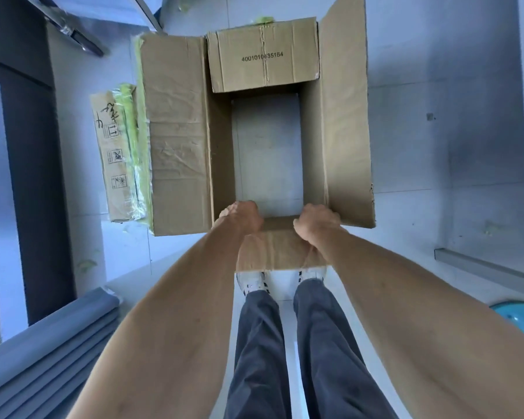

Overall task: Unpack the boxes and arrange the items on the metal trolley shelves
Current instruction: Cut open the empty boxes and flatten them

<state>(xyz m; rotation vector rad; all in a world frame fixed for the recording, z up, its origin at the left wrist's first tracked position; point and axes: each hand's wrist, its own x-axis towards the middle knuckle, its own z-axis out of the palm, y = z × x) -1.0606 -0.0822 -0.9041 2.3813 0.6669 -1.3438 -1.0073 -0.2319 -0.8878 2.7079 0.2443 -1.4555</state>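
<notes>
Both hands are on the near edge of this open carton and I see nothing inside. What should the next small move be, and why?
Probably lift the open carton aside by its near edge. The left hand and right hand each have a grip there, all four flaps are spread, and only pale floor-like surface shows inside, so it looks emptied. The taped carton beside it looks unopened and would be next.

Left hand (243, 215), right hand (315, 225) grip open cardboard box (179, 140) near rim.
</notes>
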